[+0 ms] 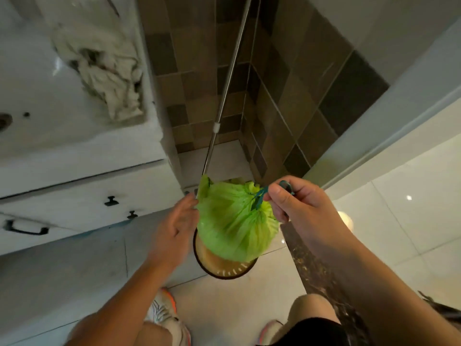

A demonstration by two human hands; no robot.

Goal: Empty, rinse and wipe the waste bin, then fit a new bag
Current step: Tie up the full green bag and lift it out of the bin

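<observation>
Head view: right hand pinches green bag drawstring (above bin).

A crumpled white cloth lies at the sink's right edge. A metal mop pole leans against the tiled wall. Cabinet drawers sit below the sink.

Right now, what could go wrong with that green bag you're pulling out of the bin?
The right hand holds the full green bag only by its thin teal drawstring, so the string might tear or slip and drop rubbish on the floor. The bag hangs close to the metal pole leaning in the corner, so a swing could knock it over. The left hand only touches the bag's side and gives little support.
</observation>
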